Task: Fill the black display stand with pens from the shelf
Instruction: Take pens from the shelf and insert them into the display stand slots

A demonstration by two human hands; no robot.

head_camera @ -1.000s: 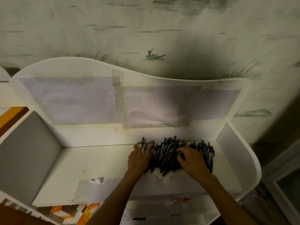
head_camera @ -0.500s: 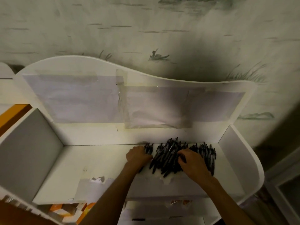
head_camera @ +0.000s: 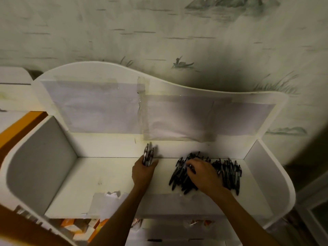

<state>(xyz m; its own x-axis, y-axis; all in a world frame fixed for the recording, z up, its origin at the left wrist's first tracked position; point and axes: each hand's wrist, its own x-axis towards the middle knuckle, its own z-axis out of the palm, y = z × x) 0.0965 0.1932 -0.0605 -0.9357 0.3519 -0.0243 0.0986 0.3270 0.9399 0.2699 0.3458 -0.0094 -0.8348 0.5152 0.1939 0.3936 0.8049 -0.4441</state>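
Pens [head_camera: 148,155] stand bunched in the left hand's [head_camera: 143,173] grip, ready for carrying, while the right hand [head_camera: 204,176] pinches more from the shelf [head_camera: 106,178] pile [head_camera: 227,173].

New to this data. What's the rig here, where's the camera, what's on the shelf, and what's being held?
There is no robot: a person works with bare hands, and one wide-angle camera on their head looks down at them. The surface is a white shelf against a wall. A pile of dark pens lies on its right side. The left hand grips a small bundle of pens, held off to the left of the pile. The right hand rests on the pile, fingers curled among the pens. No black display stand is in view.
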